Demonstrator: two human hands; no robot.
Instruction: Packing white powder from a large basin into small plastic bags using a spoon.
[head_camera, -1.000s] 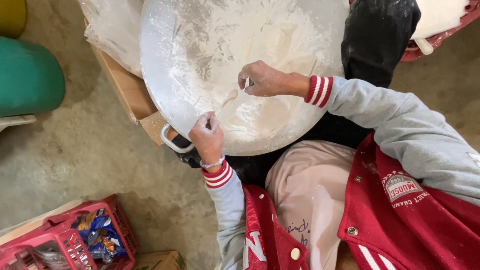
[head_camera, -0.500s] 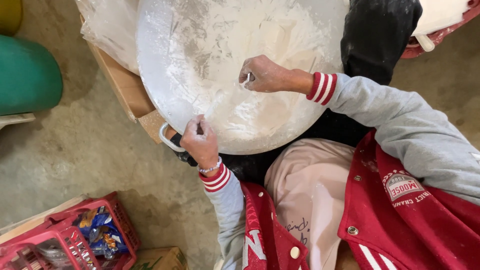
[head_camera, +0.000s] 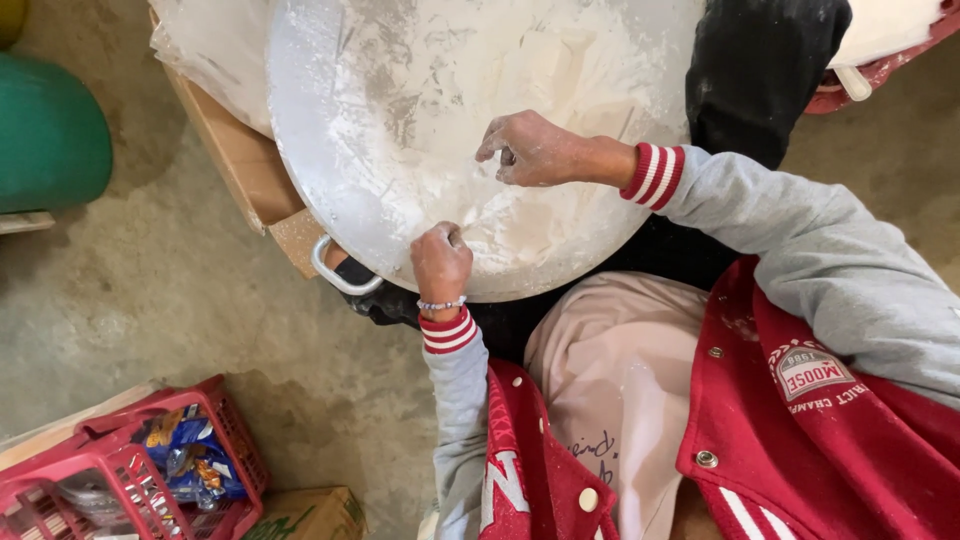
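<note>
My left hand (head_camera: 441, 262) has slid in from the rim of the big metal pan (head_camera: 340, 150) and is now curled, fingertips pinching the flour-dusted dough (head_camera: 520, 225) at the near edge. My right hand (head_camera: 530, 150), loosely closed, has shifted further into the middle, pinching more dough. Both now work the dough itself. Beside me on the floor sits a red basket (head_camera: 120, 470).

A silver-grey metal pan (head_camera: 330, 150) dusted white with flour (head_camera: 470, 90) sits above a red jacket (head_camera: 800, 440) with grey sleeves (head_camera: 830, 260) and red-and-white striped cuffs (head_camera: 655, 172). Pale pink trousers (head_camera: 610, 380), a green drum (head_camera: 45, 135), a brown cardboard box (head_camera: 235, 150) and a red crate (head_camera: 120, 470) stand out against the grey-brown concrete floor (head_camera: 170, 300).
</note>
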